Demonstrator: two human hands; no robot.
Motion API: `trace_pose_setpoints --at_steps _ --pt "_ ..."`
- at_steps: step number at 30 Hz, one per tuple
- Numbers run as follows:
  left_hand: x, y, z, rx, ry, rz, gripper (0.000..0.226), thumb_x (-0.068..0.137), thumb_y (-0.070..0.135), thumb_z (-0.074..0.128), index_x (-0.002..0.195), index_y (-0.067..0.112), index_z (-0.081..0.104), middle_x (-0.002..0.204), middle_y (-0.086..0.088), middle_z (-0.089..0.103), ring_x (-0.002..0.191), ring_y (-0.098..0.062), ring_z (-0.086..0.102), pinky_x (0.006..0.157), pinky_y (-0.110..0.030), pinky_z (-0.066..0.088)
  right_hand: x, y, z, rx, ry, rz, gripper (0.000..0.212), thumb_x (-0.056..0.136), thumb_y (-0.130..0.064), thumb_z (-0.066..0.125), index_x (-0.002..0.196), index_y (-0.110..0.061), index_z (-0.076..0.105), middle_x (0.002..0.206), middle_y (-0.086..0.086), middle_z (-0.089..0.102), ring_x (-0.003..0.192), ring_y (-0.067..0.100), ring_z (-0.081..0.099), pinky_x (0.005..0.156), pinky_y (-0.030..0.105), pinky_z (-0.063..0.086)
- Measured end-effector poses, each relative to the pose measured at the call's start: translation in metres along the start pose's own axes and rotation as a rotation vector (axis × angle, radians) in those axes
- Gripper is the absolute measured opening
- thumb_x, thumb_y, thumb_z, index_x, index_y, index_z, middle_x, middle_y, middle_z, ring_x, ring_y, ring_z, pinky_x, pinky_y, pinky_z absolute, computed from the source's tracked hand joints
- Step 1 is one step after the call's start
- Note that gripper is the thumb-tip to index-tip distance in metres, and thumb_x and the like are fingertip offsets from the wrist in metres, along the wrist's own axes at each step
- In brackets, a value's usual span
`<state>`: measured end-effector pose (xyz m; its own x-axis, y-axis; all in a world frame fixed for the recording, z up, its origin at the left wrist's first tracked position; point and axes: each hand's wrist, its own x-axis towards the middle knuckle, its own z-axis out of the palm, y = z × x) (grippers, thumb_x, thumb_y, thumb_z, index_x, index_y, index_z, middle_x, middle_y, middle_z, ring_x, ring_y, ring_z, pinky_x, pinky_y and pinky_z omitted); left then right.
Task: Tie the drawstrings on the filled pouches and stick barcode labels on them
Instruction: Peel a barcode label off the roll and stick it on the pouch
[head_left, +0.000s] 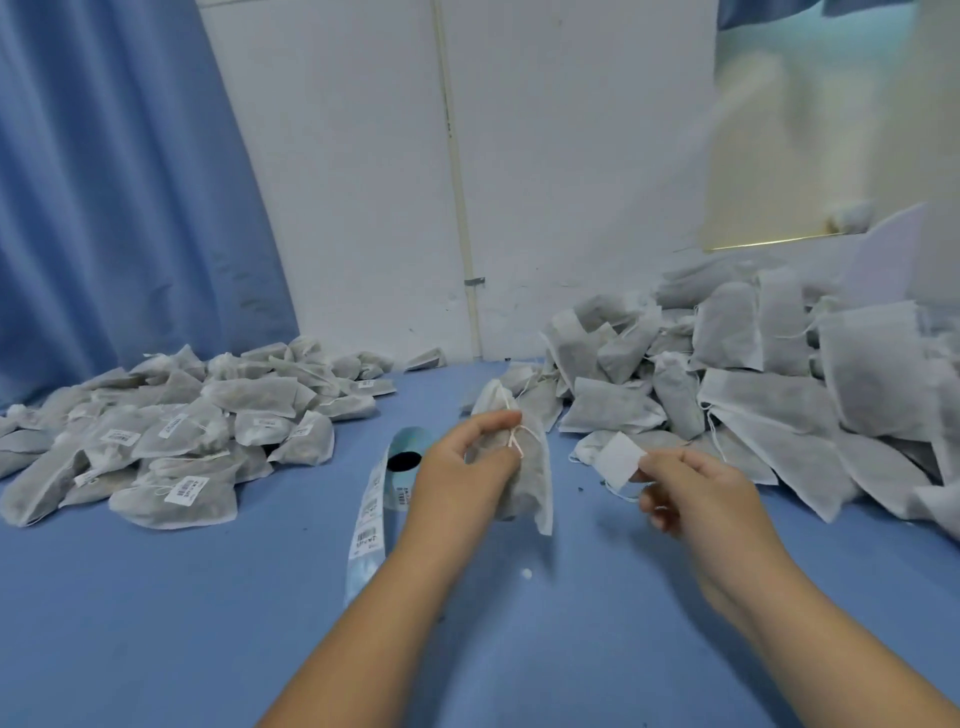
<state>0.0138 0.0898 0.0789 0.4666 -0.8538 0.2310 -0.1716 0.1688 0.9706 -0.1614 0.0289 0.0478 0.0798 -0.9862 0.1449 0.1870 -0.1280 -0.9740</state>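
Note:
My left hand (457, 473) grips a grey filled pouch (524, 478) by its gathered neck, above the blue table (208, 597). The pouch's white drawstring (517, 436) is knotted by my fingertips. To the right, my right hand (691, 493) pinches a white label (618, 460) by its edge, a short way from the pouch. A roll of barcode labels (405, 457) lies just left of my left hand, its strip (369, 519) trailing toward me.
A heap of labelled pouches (171, 431) covers the table's left side. A larger heap of pouches without labels (769, 379) fills the right, against the white wall (571, 156). A blue curtain (114, 182) hangs at the left.

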Motion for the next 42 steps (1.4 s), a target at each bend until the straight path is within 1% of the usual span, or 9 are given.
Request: trace_pose_setpoints --at_steps 4,9,13,18,20,28,30,35,42 --pt "-0.009 -0.026 0.042 0.131 -0.056 -0.001 0.04 0.086 0.006 0.057 0.105 0.037 0.072 0.099 0.02 0.067 0.066 0.0 0.057 0.058 -0.011 0.047 0.006 -0.004 -0.014 -0.031 0.057 -0.059 0.028 0.081 -0.007 0.06 0.059 -0.021 0.069 0.065 -0.004 0.066 0.052 0.007 0.052 0.055 0.026 0.039" --pt "-0.019 -0.045 0.054 0.178 -0.079 -0.024 0.042 0.086 0.004 0.057 0.113 0.035 0.069 0.117 0.014 0.062 0.103 -0.005 0.062 0.089 -0.019 0.048 0.005 0.004 -0.01 -0.338 0.089 -0.241 0.016 0.075 -0.016 0.066 0.06 -0.023 0.063 0.058 -0.018 0.06 0.053 -0.001 0.05 0.054 0.012 0.038" --pt "-0.021 -0.045 0.053 0.193 -0.064 0.016 0.045 0.084 0.005 0.058 0.111 0.04 0.066 0.112 0.024 0.058 0.095 0.027 0.049 0.077 0.001 0.039 -0.001 0.012 -0.002 -0.586 0.11 -0.435 0.015 0.077 -0.017 0.066 0.063 -0.022 0.061 0.067 -0.013 0.061 0.064 0.007 0.055 0.063 0.025 0.044" --pt "-0.025 -0.045 0.055 0.135 -0.055 0.005 0.044 0.083 0.006 0.063 0.114 0.037 0.067 0.113 0.015 0.061 0.107 -0.002 0.061 0.1 -0.036 0.049 -0.007 0.019 0.006 -0.783 0.109 -0.557 0.017 0.079 -0.024 0.064 0.065 -0.027 0.054 0.072 -0.013 0.055 0.067 0.007 0.049 0.062 0.03 0.043" --pt "-0.026 -0.044 0.056 0.137 -0.05 0.018 0.043 0.082 0.007 0.065 0.114 0.037 0.067 0.112 0.016 0.06 0.107 0.0 0.06 0.101 -0.036 0.049 -0.008 0.021 0.007 -0.829 0.094 -0.572 0.013 0.08 -0.023 0.066 0.069 -0.025 0.058 0.076 -0.011 0.057 0.069 0.01 0.05 0.063 0.032 0.042" --pt "-0.026 -0.045 0.05 0.19 -0.087 0.107 0.041 0.085 0.012 0.067 0.115 0.039 0.062 0.11 0.022 0.056 0.095 0.028 0.047 0.08 0.004 0.034 -0.008 0.021 0.005 -0.909 -0.072 -0.595 0.007 0.085 -0.023 0.064 0.08 -0.022 0.07 0.082 -0.009 0.06 0.074 0.011 0.05 0.071 0.034 0.045" --pt "-0.025 -0.044 0.048 0.194 -0.09 0.097 0.043 0.086 0.013 0.067 0.122 0.036 0.062 0.113 0.026 0.057 0.101 0.026 0.048 0.087 0.002 0.036 -0.009 0.02 0.004 -0.914 -0.134 -0.586 0.01 0.088 -0.023 0.063 0.087 -0.022 0.073 0.086 -0.007 0.06 0.077 0.013 0.054 0.073 0.036 0.047" --pt "-0.027 -0.042 0.047 0.158 -0.079 0.021 0.04 0.09 0.017 0.061 0.126 0.034 0.062 0.122 0.011 0.065 0.113 -0.01 0.061 0.099 -0.026 0.048 -0.01 0.018 0.002 -0.909 -0.259 -0.589 0.016 0.091 -0.023 0.059 0.1 -0.027 0.072 0.096 -0.013 0.056 0.085 0.009 0.054 0.077 0.034 0.048" --pt "-0.026 -0.041 0.044 0.011 -0.021 -0.006 0.016 0.096 0.028 0.06 0.109 0.035 0.064 0.103 0.014 0.07 0.091 0.004 0.066 0.08 -0.014 0.05 -0.014 0.015 0.002 -0.905 -0.437 -0.635 0.018 0.088 -0.019 0.058 0.097 -0.029 0.07 0.097 -0.017 0.054 0.089 0.005 0.052 0.076 0.025 0.044"
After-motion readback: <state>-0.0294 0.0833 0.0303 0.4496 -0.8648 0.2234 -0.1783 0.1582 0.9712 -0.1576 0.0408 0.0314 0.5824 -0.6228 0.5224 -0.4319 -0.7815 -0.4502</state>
